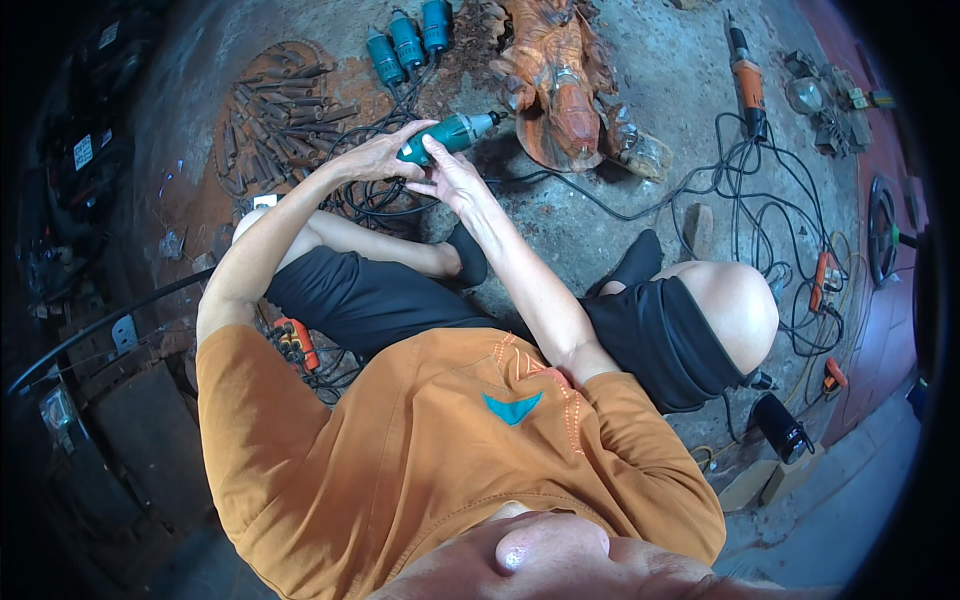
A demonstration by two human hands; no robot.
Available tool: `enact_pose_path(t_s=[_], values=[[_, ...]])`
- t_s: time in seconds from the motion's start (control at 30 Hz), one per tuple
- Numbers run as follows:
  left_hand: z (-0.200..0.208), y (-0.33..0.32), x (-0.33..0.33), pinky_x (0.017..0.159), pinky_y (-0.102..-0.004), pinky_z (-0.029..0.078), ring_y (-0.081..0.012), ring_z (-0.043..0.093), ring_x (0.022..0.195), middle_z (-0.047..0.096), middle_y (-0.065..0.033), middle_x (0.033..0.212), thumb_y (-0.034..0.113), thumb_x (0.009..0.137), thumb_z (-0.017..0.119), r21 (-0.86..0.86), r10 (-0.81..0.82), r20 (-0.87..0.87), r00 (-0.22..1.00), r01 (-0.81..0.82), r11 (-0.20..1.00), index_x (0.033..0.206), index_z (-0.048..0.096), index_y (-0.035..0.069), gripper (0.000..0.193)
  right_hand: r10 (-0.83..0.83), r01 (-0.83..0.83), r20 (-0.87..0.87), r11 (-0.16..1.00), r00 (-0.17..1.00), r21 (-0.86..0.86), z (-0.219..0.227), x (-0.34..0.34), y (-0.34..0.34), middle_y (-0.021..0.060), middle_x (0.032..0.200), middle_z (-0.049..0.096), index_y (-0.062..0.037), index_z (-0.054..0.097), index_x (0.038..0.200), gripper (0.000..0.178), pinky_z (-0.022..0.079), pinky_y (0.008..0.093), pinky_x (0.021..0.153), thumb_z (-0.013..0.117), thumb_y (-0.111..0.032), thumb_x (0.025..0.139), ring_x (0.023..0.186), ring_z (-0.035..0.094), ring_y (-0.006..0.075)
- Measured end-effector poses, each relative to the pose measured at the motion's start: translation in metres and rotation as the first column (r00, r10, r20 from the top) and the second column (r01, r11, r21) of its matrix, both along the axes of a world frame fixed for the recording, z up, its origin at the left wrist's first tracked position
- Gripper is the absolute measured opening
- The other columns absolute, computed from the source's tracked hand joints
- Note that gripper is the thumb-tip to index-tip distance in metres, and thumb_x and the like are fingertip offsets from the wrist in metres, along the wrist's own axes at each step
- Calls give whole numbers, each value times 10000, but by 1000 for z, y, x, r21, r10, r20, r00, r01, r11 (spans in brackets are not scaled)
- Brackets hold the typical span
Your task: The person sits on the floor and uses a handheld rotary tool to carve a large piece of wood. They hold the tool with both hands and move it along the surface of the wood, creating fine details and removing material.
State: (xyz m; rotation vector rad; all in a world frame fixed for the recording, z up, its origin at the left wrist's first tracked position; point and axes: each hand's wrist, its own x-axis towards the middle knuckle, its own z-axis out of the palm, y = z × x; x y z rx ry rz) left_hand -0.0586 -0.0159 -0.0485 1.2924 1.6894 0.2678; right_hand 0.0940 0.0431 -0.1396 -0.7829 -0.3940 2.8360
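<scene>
The grey concrete floor (660, 85) carries everything, meeting a reddish panel (895, 310) along its right edge. Toward its far edge lies a carved orange-brown wooden figure (560, 95), its far end cut off. Toward the floor's far left corner, slim brown rods (275, 115) are heaped on a round, rust-coloured base; whether that is a tray or a mat is hard to tell. At the near right corner is a cardboard box (748, 487), its inside out of sight. Near the far right corner stands an orange-and-black tool (749, 90) with a cord. Between the rods and the figure, held off the floor, is a power tool (462, 133): dark teal body, grey tapered nose, black tip pointing right. The left hand (385, 155) is clamped around its rear, covering that end; the right hand (450, 178) grips its side, thumb against the body, fingers partly hidden.
</scene>
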Motion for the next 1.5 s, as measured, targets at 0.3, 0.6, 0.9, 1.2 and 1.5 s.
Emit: enact_pose_path(t_s=[0.3, 0.6, 0.9, 1.2, 1.5], values=[[4, 1, 2, 1020, -513, 390, -385, 532, 1198, 559, -189, 1293, 442, 709, 727, 33, -4, 1, 1000, 4, 999, 1480, 293, 210, 915, 21, -21, -15, 999, 1000, 26, -2, -1, 2, 129, 1263, 541, -94, 364, 1352, 666, 480, 621, 921, 717, -385, 868, 1129, 586, 316], [2, -1, -1, 1016, -508, 397, -377, 530, 1209, 552, -186, 1304, 441, 721, 716, 18, -34, -34, 999, 35, 999, 1480, 292, 213, 898, -17, 17, 0, 1000, 1000, 14, -1, -2, -3, 142, 1285, 521, -100, 325, 1374, 691, 472, 627, 937, 715, -372, 872, 1143, 577, 331], [-4, -2, -1, 1008, -500, 405, -378, 542, 1192, 555, -184, 1298, 440, 731, 720, 52, -8, -7, 1000, 8, 999, 1483, 281, 218, 899, 17, -18, 19, 999, 1000, 39, -1, -1, 3, 147, 1278, 518, -100, 327, 1372, 670, 492, 625, 911, 701, -367, 883, 1133, 581, 327], [-2, 0, 3, 1003, -505, 400, -369, 551, 1172, 569, -189, 1272, 393, 739, 707, 48, -15, -19, 1000, 16, 999, 1481, 293, 221, 867, -8, 7, 33, 999, 999, 34, 0, 0, 0, 133, 1279, 521, -106, 339, 1367, 673, 481, 639, 911, 708, -379, 875, 1139, 574, 328], [-3, 2, 3, 1042, -527, 391, -389, 515, 1235, 538, -192, 1324, 466, 751, 715, 36, -10, -15, 1000, 10, 999, 1481, 281, 223, 884, -2, 1, 15, 1000, 1000, 29, -10, -2, 4, 150, 1307, 492, -118, 283, 1390, 747, 474, 651, 915, 729, -386, 855, 1150, 563, 347]])
